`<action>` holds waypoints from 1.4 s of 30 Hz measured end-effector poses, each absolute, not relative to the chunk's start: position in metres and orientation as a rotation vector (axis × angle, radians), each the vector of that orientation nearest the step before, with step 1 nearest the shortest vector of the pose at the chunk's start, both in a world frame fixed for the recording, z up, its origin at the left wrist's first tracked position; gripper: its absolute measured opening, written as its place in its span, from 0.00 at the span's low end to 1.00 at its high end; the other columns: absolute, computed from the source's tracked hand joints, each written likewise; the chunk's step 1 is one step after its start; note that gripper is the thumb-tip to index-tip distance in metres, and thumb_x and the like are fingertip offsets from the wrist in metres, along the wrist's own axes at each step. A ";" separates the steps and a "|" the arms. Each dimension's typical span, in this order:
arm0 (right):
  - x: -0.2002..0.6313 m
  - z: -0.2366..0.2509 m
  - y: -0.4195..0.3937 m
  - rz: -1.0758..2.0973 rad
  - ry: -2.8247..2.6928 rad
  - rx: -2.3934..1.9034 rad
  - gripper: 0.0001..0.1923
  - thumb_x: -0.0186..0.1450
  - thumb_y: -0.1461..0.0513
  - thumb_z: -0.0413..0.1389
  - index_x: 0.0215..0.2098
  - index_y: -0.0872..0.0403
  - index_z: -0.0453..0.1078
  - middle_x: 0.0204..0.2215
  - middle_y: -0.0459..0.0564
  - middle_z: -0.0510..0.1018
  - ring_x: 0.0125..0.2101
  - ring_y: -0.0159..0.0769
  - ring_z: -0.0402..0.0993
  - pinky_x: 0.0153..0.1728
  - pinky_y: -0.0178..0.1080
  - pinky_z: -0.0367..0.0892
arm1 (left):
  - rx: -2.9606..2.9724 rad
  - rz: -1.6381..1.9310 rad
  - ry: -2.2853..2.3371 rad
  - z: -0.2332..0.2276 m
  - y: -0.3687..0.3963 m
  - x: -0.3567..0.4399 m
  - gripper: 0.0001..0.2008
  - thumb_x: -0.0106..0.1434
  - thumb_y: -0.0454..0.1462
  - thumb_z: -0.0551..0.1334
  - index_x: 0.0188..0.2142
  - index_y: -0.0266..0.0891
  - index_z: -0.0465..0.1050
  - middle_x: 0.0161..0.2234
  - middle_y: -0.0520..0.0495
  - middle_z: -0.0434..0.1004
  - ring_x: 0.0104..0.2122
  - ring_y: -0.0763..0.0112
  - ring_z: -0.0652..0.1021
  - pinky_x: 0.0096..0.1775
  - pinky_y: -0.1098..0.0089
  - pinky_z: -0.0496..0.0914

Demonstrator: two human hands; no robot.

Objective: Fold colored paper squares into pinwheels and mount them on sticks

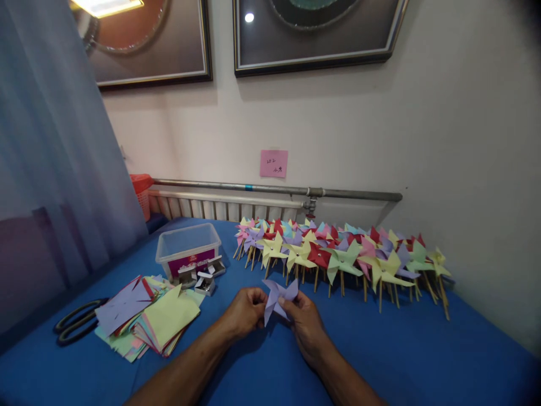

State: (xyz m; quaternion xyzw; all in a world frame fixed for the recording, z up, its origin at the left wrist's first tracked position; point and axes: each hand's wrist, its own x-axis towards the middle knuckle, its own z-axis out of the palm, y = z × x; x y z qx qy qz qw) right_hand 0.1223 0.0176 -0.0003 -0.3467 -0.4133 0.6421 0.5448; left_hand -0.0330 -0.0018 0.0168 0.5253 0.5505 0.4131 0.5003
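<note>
The right grip (pixel 305 322) pinches a lilac pinwheel (pixel 274 294) above the blue counter (pixel 262 372); the left grip (pixel 247 311) curls at its edge, hold unclear. Beyond, a small box (pixel 205 276) of tiny, indistinct bits (pixel 207 286) sits by a clear tub (pixel 181 242); a curtain (pixel 71 141) partly hides a red basket (pixel 143 206).

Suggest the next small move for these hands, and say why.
The left hand could probably pin the centre of the lavender pinwheel while the right hand holds the folds: the right thumb rests near that centre, no stick shows there, and some pinwheels behind show centre studs and sticks.
</note>
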 end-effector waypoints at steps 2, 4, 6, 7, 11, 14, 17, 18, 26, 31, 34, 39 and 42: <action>0.122 -0.001 0.018 1.519 -0.982 -0.817 0.22 0.49 0.53 0.73 0.39 0.54 0.79 0.32 0.51 0.84 0.36 0.46 0.79 0.40 0.44 0.72 | 1.267 0.997 1.325 0.017 -0.002 -0.033 0.05 0.53 0.39 0.61 0.26 0.39 0.69 0.15 0.57 0.67 0.15 0.76 0.67 0.19 0.75 0.56; 0.122 -0.001 0.018 1.518 -0.983 -0.817 0.22 0.49 0.53 0.73 0.38 0.54 0.79 0.31 0.51 0.84 0.36 0.46 0.79 0.40 0.44 0.72 | 1.260 1.000 1.319 0.017 -0.002 -0.032 0.06 0.53 0.40 0.61 0.26 0.39 0.69 0.15 0.57 0.67 0.15 0.76 0.67 0.19 0.75 0.56; 0.122 -0.002 0.018 1.525 -0.978 -0.819 0.21 0.50 0.54 0.73 0.38 0.54 0.79 0.31 0.50 0.84 0.35 0.45 0.79 0.39 0.44 0.72 | 1.252 1.002 1.317 0.016 -0.002 -0.032 0.07 0.53 0.41 0.62 0.27 0.39 0.69 0.16 0.57 0.67 0.15 0.77 0.67 0.19 0.75 0.56; 0.122 -0.002 0.017 1.529 -0.974 -0.820 0.21 0.50 0.54 0.73 0.38 0.54 0.79 0.31 0.50 0.84 0.35 0.45 0.79 0.39 0.43 0.72 | 1.252 1.002 1.317 0.016 -0.002 -0.032 0.07 0.53 0.41 0.62 0.27 0.39 0.69 0.16 0.57 0.67 0.15 0.77 0.67 0.19 0.75 0.56; 0.122 -0.002 0.017 1.525 -0.960 -0.828 0.20 0.49 0.55 0.73 0.37 0.54 0.79 0.31 0.50 0.84 0.34 0.42 0.77 0.38 0.41 0.71 | 1.263 0.992 1.317 0.014 -0.002 -0.032 0.07 0.53 0.41 0.62 0.27 0.40 0.69 0.16 0.57 0.67 0.15 0.77 0.67 0.19 0.75 0.57; 0.122 -0.002 0.018 1.533 -0.944 -0.826 0.20 0.49 0.56 0.73 0.37 0.54 0.78 0.31 0.49 0.83 0.34 0.42 0.77 0.38 0.41 0.70 | 1.261 0.999 1.314 0.013 -0.002 -0.032 0.07 0.54 0.41 0.61 0.27 0.40 0.69 0.15 0.57 0.67 0.14 0.77 0.65 0.18 0.75 0.56; 0.123 -0.002 0.018 1.543 -0.934 -0.826 0.20 0.49 0.56 0.73 0.37 0.53 0.78 0.31 0.48 0.83 0.33 0.40 0.76 0.37 0.40 0.70 | 1.268 1.017 1.298 0.014 -0.002 -0.032 0.07 0.53 0.41 0.61 0.27 0.40 0.69 0.15 0.57 0.67 0.14 0.77 0.66 0.19 0.75 0.56; 0.123 -0.002 0.018 1.544 -0.935 -0.827 0.20 0.49 0.56 0.74 0.38 0.53 0.78 0.32 0.48 0.83 0.32 0.39 0.76 0.37 0.40 0.70 | 1.269 1.019 1.294 0.014 -0.002 -0.032 0.07 0.53 0.40 0.62 0.27 0.40 0.69 0.15 0.57 0.67 0.15 0.76 0.66 0.19 0.75 0.56; 0.123 -0.007 0.022 1.517 -0.973 -0.839 0.22 0.48 0.55 0.73 0.38 0.54 0.78 0.32 0.48 0.82 0.31 0.39 0.76 0.35 0.40 0.72 | 1.272 1.012 1.318 0.018 -0.004 -0.030 0.07 0.53 0.41 0.61 0.27 0.39 0.69 0.14 0.57 0.67 0.14 0.76 0.65 0.19 0.74 0.55; 0.123 -0.009 0.024 1.518 -0.968 -0.855 0.23 0.48 0.54 0.73 0.38 0.53 0.77 0.32 0.47 0.82 0.32 0.40 0.78 0.36 0.41 0.74 | 1.265 1.031 1.298 0.017 -0.004 -0.029 0.08 0.52 0.42 0.62 0.26 0.39 0.69 0.15 0.57 0.67 0.14 0.77 0.65 0.19 0.75 0.55; 0.123 -0.009 0.024 1.531 -0.949 -0.876 0.24 0.47 0.54 0.74 0.39 0.53 0.76 0.33 0.48 0.83 0.33 0.41 0.78 0.37 0.42 0.75 | 1.260 1.039 1.296 0.015 -0.003 -0.029 0.08 0.52 0.42 0.62 0.27 0.39 0.69 0.14 0.57 0.66 0.14 0.78 0.64 0.19 0.75 0.55; 0.121 -0.007 0.023 1.520 -0.950 -0.882 0.23 0.48 0.54 0.73 0.39 0.53 0.76 0.34 0.49 0.83 0.35 0.43 0.79 0.36 0.43 0.76 | 1.273 1.033 1.324 0.013 -0.002 -0.028 0.07 0.53 0.41 0.61 0.27 0.39 0.70 0.15 0.57 0.67 0.14 0.77 0.64 0.20 0.75 0.56; 0.123 -0.005 0.024 1.497 -0.950 -0.880 0.22 0.48 0.55 0.73 0.38 0.54 0.76 0.34 0.49 0.83 0.34 0.43 0.80 0.35 0.42 0.76 | 1.280 1.000 1.344 0.014 -0.001 -0.030 0.07 0.54 0.40 0.61 0.28 0.39 0.70 0.15 0.57 0.67 0.15 0.77 0.64 0.20 0.75 0.56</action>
